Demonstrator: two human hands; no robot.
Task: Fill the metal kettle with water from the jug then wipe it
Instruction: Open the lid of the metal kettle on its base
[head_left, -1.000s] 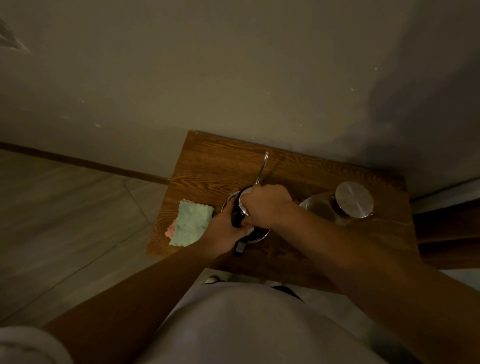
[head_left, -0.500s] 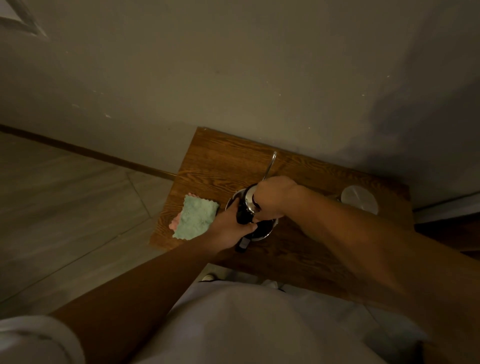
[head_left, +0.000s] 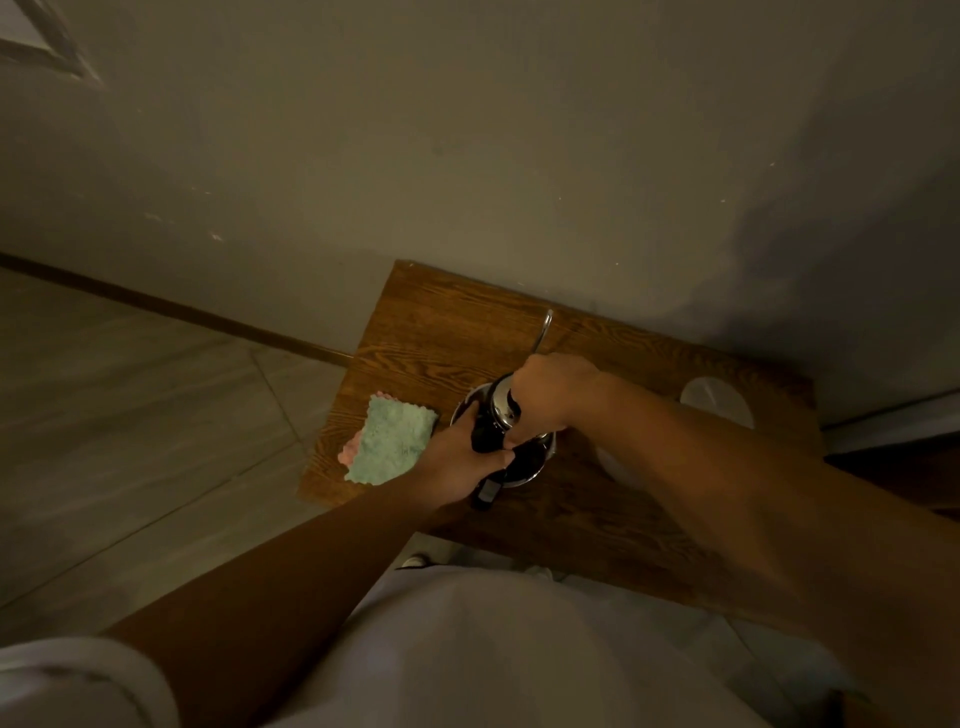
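Observation:
The metal kettle (head_left: 497, 406) stands near the middle of the wooden table (head_left: 447, 322), its thin curved spout (head_left: 543, 332) pointing toward the wall. My left hand (head_left: 457, 462) is closed around the kettle's black handle on the near side. My right hand (head_left: 550, 395) grips the top of the kettle at its lid, hiding most of it. The jug (head_left: 717, 402) sits to the right of the kettle; only its round pale lid shows, with the body hidden behind my right forearm. A green and pink cloth (head_left: 392, 447) lies flat to the left of the kettle.
The table stands against a plain wall (head_left: 519, 156), with tiled floor (head_left: 130, 441) beyond its left edge. The cloth lies close to the table's front left corner. My white shirt fills the bottom of the view.
Both hands stay on the kettle. My right forearm now covers more of the jug, and the view has shifted slightly up and to the left.

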